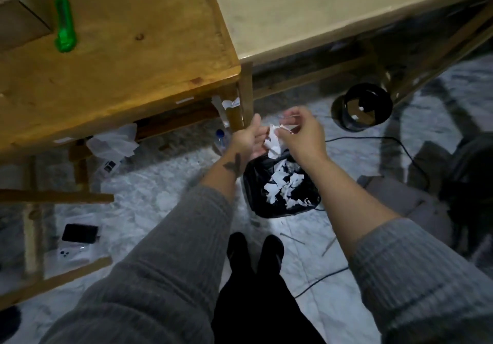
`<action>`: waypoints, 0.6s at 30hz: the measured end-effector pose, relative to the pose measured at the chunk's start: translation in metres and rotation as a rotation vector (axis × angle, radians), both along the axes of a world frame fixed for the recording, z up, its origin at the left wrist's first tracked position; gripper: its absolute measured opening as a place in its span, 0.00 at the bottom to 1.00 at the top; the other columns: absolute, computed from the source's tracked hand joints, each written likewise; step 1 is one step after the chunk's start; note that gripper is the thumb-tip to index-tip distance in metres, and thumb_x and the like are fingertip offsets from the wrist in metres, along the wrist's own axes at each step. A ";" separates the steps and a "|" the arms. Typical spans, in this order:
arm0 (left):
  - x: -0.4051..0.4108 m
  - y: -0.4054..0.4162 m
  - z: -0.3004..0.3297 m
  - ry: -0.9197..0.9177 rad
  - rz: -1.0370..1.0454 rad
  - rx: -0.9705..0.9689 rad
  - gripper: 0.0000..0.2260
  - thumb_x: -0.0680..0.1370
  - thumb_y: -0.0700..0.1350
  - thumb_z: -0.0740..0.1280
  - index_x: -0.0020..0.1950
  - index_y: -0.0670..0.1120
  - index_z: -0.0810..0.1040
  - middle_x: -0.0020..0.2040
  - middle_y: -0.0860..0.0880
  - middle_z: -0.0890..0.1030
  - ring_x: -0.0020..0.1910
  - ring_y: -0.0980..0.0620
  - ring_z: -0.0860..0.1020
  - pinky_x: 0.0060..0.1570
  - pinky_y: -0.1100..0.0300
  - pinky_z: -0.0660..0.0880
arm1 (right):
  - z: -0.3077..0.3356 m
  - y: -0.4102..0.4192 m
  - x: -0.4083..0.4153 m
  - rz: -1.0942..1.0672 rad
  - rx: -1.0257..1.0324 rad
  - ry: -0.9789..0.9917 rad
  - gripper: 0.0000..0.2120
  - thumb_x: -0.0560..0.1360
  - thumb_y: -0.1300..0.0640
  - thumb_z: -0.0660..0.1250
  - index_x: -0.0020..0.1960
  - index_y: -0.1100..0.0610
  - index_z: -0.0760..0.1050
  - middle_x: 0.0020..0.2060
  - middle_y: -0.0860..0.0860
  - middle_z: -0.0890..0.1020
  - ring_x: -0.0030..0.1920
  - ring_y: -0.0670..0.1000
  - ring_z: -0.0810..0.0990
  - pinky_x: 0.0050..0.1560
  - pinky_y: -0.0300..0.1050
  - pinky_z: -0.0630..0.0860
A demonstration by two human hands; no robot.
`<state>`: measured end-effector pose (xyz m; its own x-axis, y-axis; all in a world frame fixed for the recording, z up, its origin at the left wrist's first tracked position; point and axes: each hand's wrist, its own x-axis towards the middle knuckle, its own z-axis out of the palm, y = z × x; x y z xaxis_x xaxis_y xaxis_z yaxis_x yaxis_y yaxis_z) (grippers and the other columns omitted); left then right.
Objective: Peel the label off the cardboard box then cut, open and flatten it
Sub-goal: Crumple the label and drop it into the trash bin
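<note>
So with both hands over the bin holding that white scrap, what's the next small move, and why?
Probably let go: the left hand and right hand pinch the label scrap directly above the black bin, already holding similar white pieces. The green cutter waits on the table.

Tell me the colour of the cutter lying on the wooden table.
Bright green; the cutter shows clearly on the table in the head view.
</note>
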<state>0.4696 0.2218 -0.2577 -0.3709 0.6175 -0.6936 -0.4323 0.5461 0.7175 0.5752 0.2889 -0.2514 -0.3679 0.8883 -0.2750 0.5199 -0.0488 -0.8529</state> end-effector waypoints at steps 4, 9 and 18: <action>0.011 0.001 -0.063 0.323 -0.263 0.024 0.16 0.77 0.48 0.68 0.63 0.43 0.78 0.60 0.46 0.80 0.58 0.52 0.77 0.52 0.66 0.71 | -0.066 -0.004 0.011 -0.080 0.007 -0.132 0.07 0.68 0.57 0.73 0.36 0.49 0.76 0.39 0.49 0.81 0.42 0.52 0.77 0.41 0.46 0.74; 0.023 -0.007 -0.180 0.457 -0.234 -0.049 0.12 0.74 0.37 0.72 0.56 0.37 0.80 0.55 0.40 0.81 0.51 0.49 0.78 0.40 0.76 0.70 | -0.174 -0.005 0.031 -0.106 -0.265 -0.054 0.07 0.68 0.55 0.76 0.42 0.58 0.83 0.34 0.54 0.83 0.34 0.47 0.80 0.41 0.41 0.76; 0.038 0.000 -0.418 0.477 -0.417 -0.173 0.09 0.76 0.36 0.67 0.56 0.40 0.77 0.53 0.46 0.80 0.48 0.52 0.76 0.32 0.76 0.69 | -0.412 0.001 0.050 0.007 -0.320 -0.320 0.08 0.70 0.62 0.72 0.49 0.60 0.82 0.40 0.53 0.81 0.43 0.49 0.78 0.45 0.37 0.71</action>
